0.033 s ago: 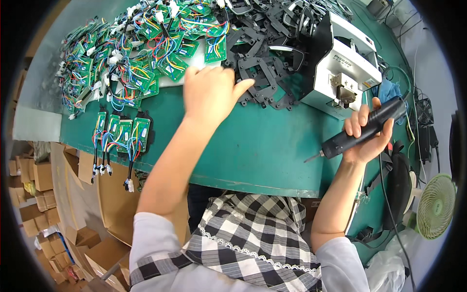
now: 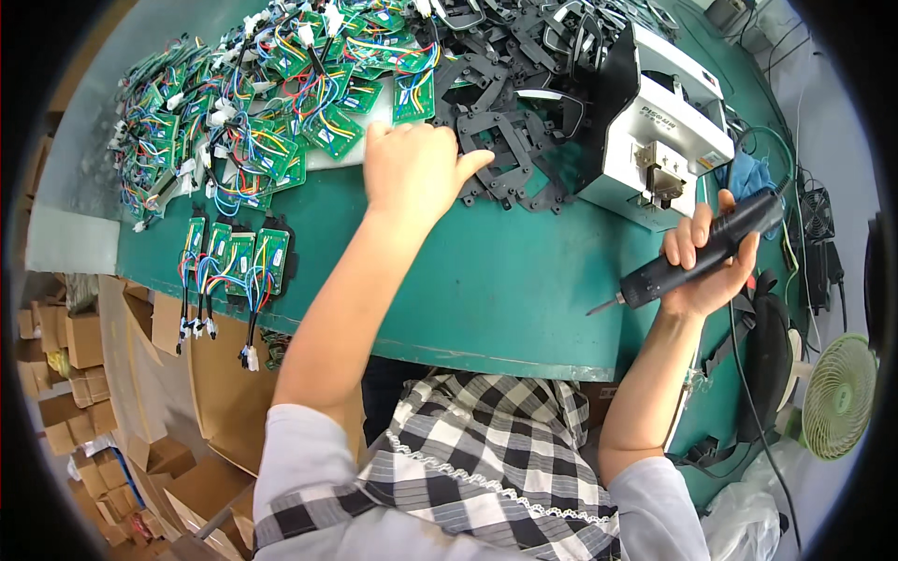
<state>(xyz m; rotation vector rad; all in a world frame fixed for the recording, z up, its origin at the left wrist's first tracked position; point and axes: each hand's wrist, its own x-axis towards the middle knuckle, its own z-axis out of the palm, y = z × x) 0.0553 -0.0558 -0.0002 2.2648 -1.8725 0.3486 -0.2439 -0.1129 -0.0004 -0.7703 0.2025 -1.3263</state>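
My left hand reaches over the far part of the bench, back up and thumb stretched out to the right. Its fingers bend down out of sight, so what they touch is hidden. Just beyond it lie a green circuit board with wires and a pile of black plastic frames. In my right hand is a black electric screwdriver, held tilted above the bench at the right, its bit pointing down-left. Several boards seated in black holders lie in a row at the left, wires hanging over the edge.
A large heap of wired circuit boards fills the far left. A white screw feeder machine stands at the right of the green bench. The screwdriver's cord hangs down near a green fan. Cardboard boxes stand below left.
My left hand has shifted slightly to the right, beside the black frames. My right hand and the screwdriver have hardly moved.
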